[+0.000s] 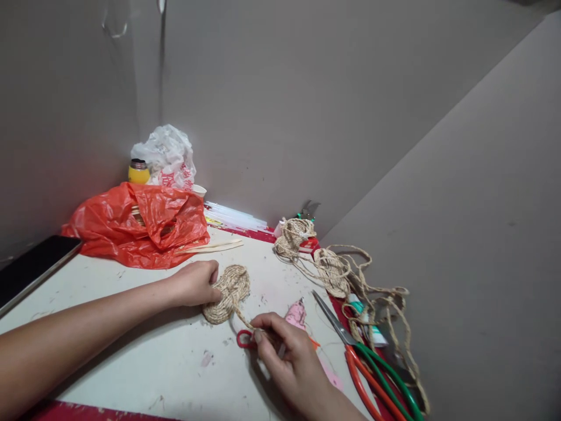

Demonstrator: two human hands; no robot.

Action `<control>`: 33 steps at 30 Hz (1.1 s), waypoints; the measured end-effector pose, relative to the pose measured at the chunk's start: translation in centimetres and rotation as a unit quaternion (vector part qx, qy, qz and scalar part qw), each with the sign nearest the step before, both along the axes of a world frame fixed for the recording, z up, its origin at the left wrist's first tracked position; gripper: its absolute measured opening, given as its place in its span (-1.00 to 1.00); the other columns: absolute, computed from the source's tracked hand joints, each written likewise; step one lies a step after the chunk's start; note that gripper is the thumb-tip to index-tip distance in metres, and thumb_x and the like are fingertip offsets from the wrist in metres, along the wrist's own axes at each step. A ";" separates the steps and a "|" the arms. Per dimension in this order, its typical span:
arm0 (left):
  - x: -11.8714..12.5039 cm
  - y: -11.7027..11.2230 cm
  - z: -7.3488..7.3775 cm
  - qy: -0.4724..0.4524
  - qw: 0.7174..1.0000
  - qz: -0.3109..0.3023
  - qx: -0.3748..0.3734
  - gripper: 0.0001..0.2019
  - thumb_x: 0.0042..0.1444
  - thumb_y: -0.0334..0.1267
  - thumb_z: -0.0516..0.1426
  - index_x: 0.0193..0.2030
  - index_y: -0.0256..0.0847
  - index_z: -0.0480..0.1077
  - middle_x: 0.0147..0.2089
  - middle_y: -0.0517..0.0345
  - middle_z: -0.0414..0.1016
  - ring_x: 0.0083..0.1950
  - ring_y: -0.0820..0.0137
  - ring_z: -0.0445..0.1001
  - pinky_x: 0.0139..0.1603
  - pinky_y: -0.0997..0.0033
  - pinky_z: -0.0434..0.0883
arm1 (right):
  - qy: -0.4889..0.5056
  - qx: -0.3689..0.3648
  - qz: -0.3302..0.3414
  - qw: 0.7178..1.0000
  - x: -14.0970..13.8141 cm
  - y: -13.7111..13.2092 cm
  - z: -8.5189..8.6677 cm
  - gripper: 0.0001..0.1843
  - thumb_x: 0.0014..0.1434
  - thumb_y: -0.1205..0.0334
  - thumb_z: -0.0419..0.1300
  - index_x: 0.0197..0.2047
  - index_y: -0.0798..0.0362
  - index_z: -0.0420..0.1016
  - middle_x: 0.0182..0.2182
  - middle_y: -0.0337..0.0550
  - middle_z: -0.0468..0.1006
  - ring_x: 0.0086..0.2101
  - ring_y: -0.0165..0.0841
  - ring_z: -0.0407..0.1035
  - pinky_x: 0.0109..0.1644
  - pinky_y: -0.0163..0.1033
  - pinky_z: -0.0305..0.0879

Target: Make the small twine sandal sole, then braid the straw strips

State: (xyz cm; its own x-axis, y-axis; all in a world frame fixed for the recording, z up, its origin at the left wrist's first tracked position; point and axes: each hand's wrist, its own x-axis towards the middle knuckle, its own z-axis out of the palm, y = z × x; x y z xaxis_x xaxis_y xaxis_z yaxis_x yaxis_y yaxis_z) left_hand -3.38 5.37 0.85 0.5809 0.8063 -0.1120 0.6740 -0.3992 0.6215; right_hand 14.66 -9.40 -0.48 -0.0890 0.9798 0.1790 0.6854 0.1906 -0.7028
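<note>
A flat, figure-eight coil of braided straw rope (233, 285) is at the middle of the white tabletop. My left hand (195, 283) pinches the coil at its left edge; some fingers are hidden from view. From the coil a short rope strand (242, 317) runs to my right hand (291, 359), whose thumb and fingers close on it. Just left of those fingertips shows a small red loop (245, 338). Behind my right hand lies a pink tool (296, 314), perhaps a hot glue gun, mostly covered by the hand.
Large scissors (346, 333) with red and green handles lie at right, beside tangled straw rope (333, 272). A red plastic bag (144, 228), yellow jar (139, 172) and white bag (169, 155) stand back left. Clear sticks (234, 216) line the wall; a black phone-like device (37, 266) is far left.
</note>
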 end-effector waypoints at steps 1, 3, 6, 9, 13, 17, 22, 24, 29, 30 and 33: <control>0.1 -0.1 -0.1 -0.030 0.999 -0.001 -0.034 -0.81 -0.24 -0.27 0.16 -0.45 -0.17 0.22 -0.51 0.29 0.32 -0.48 0.45 0.29 -0.53 0.52 0.10 | -0.009 0.009 0.000 1.000 -0.1 0.2 -0.1 -0.87 0.22 0.33 0.01 -0.23 0.04 0.38 -0.44 -0.21 0.48 -0.46 -0.40 0.32 -0.39 -0.34 0.21; 0.3 -0.2 -0.5 -0.090 0.987 -0.010 -0.132 -0.79 -0.20 -0.29 0.13 -0.38 -0.16 0.18 -0.56 0.35 0.28 -0.56 0.49 0.28 -0.58 0.55 0.11 | -0.042 0.047 0.011 0.998 -0.1 0.5 -0.2 -0.87 0.21 0.35 0.01 -0.20 0.04 0.35 -0.43 -0.20 0.46 -0.46 -0.40 0.31 -0.38 -0.33 0.20; 0.5 -0.2 -1.2 -0.156 0.952 -0.022 -0.263 -0.74 -0.14 -0.28 0.12 -0.30 -0.15 0.13 -0.65 0.43 0.23 -0.68 0.52 0.24 -0.66 0.58 0.12 | -0.107 0.122 0.033 0.986 0.8 0.9 0.1 -0.86 0.19 0.37 0.02 -0.20 0.06 0.35 -0.42 -0.16 0.44 -0.42 -0.35 0.33 -0.34 -0.27 0.20; 0.8 -0.1 -1.7 -0.225 0.922 -0.018 -0.313 -0.68 -0.13 -0.25 0.17 -0.25 -0.15 0.13 -0.66 0.46 0.24 -0.72 0.55 0.21 -0.68 0.59 0.17 | -0.122 0.145 -0.006 0.982 2.7 1.1 0.6 -0.86 0.20 0.37 0.02 -0.18 0.06 0.35 -0.40 -0.13 0.45 -0.40 -0.33 0.35 -0.33 -0.26 0.23; 1.1 -0.1 -1.9 -0.295 0.895 0.009 -0.335 -0.57 -0.12 -0.16 0.23 -0.16 -0.17 0.13 -0.63 0.44 0.29 -0.69 0.52 0.29 -0.64 0.55 0.27 | -0.093 0.113 -0.062 0.987 4.4 0.9 1.2 -0.88 0.22 0.33 0.04 -0.17 0.04 0.35 -0.38 -0.14 0.47 -0.43 -0.36 0.37 -0.36 -0.30 0.27; 1.3 -0.5 -2.1 -0.322 0.878 0.025 -0.354 -0.55 -0.09 -0.18 0.22 -0.09 -0.21 0.14 -0.58 0.37 0.36 -0.61 0.49 0.39 -0.61 0.55 0.32 | -0.115 0.125 -0.017 0.985 3.3 0.5 1.3 -0.86 0.21 0.37 0.03 -0.17 0.04 0.35 -0.39 -0.14 0.47 -0.41 -0.36 0.37 -0.34 -0.29 0.26; 1.5 -0.8 -2.3 -0.297 0.880 0.043 -0.368 -0.60 -0.12 -0.20 0.23 -0.16 -0.30 0.24 -0.58 0.30 0.39 -0.62 0.52 0.36 -0.62 0.54 0.34 | -0.173 0.166 0.054 0.969 1.1 1.0 0.7 -0.82 0.19 0.42 0.02 -0.15 0.07 0.35 -0.40 -0.12 0.46 -0.38 -0.32 0.33 -0.31 -0.24 0.19; 1.7 -0.8 -2.4 -0.278 0.882 0.051 -0.377 -0.62 -0.15 -0.19 0.24 -0.21 -0.29 0.27 -0.59 0.28 0.41 -0.61 0.48 0.40 -0.61 0.53 0.35 | -0.183 0.161 0.071 0.967 0.6 1.3 0.4 -0.83 0.19 0.43 0.01 -0.18 0.07 0.35 -0.41 -0.12 0.45 -0.38 -0.31 0.31 -0.33 -0.24 0.16; 1.9 -0.6 -2.7 -0.254 0.887 0.048 -0.382 -0.63 -0.05 0.05 0.14 -0.38 -0.28 0.31 -0.61 0.16 0.45 -0.59 0.43 0.45 -0.63 0.54 0.34 | -0.194 0.109 0.101 0.970 -0.3 1.8 0.3 -0.87 0.19 0.42 -0.02 -0.30 0.07 0.32 -0.44 -0.15 0.40 -0.40 -0.34 0.26 -0.35 -0.25 0.10; 1.8 -0.6 -2.8 -0.256 0.887 0.045 -0.382 -0.60 -0.04 0.09 0.12 -0.41 -0.28 0.30 -0.60 0.15 0.45 -0.60 0.43 0.45 -0.63 0.54 0.34 | -0.195 0.104 0.100 0.970 -0.5 1.9 0.3 -0.87 0.19 0.42 -0.02 -0.31 0.07 0.31 -0.44 -0.16 0.40 -0.41 -0.34 0.26 -0.35 -0.25 0.09; 1.7 -0.7 -2.9 -0.263 0.885 0.032 -0.384 -0.60 -0.09 0.08 0.19 -0.40 -0.29 0.31 -0.59 0.18 0.45 -0.60 0.45 0.44 -0.60 0.52 0.38 | -0.193 0.105 0.101 0.970 -0.9 2.2 0.4 -0.86 0.20 0.42 -0.04 -0.33 0.07 0.29 -0.45 -0.16 0.40 -0.41 -0.35 0.25 -0.34 -0.26 0.08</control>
